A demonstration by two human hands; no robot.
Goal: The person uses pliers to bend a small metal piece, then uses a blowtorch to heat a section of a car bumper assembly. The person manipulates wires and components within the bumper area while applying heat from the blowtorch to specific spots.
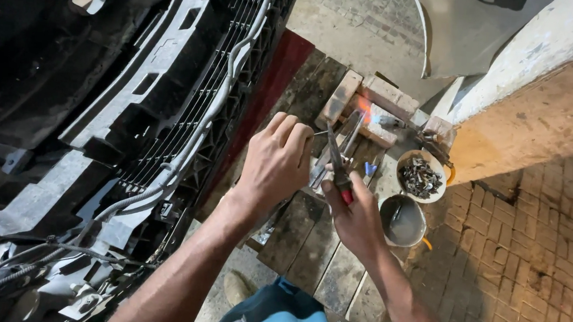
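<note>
My left hand (277,164) is raised over a wooden board (308,240), its fingers curled and pinching a thin metal pin that points right. My right hand (356,216) grips red-handled pliers (337,163) whose dark jaws point up toward the pin's tip. Just beyond them a small flame (364,110) burns among bricks (371,103), with flat metal tools (345,141) lying with their ends in it.
A black car bumper with grille and wiring (135,117) fills the left. A round tin of metal scraps (421,176) and a tin of grey liquid (402,221) sit to the right. A pillar (539,98) and brick paving (528,265) lie beyond.
</note>
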